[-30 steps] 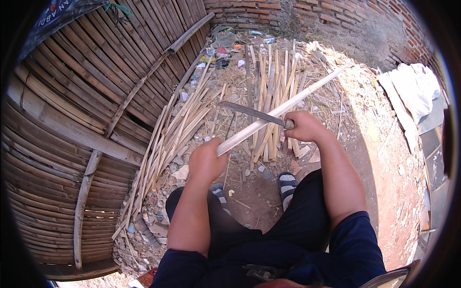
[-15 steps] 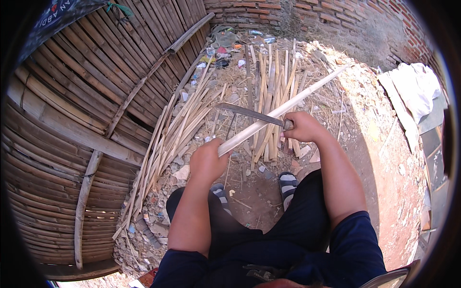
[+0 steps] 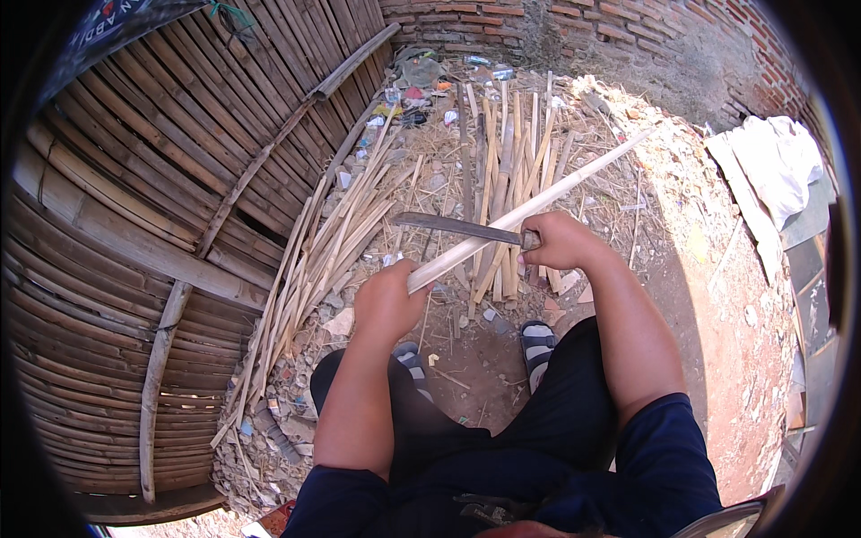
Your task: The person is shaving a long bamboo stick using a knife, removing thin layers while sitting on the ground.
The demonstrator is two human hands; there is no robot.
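Observation:
My left hand (image 3: pixel 390 296) is wrapped round the near end of a long, pale bamboo strip (image 3: pixel 565 182), which slants up and away to the right. My right hand (image 3: pixel 560 240) grips the short handle of a machete (image 3: pixel 457 226). Its dark blade crosses over the strip and points left, with the tip beyond the strip's left side. Blade and strip appear to touch where they cross, close to the right hand. The fingers of both hands are partly hidden behind what they hold.
Split bamboo strips (image 3: pixel 336 238) lie in a pile along the woven bamboo wall (image 3: pixel 152 305) at left. More bamboo pieces (image 3: pixel 502 170) are heaped ahead, before a brick wall (image 3: pixel 619 36). A white sack (image 3: pixel 776 166) lies at right. Rubble and litter cover the ground near my sandals (image 3: pixel 538 345).
My right hand has drawn the machete a little nearer along the strip, and its blade lies flatter. The strip's far end has dipped slightly. My left hand stays in place.

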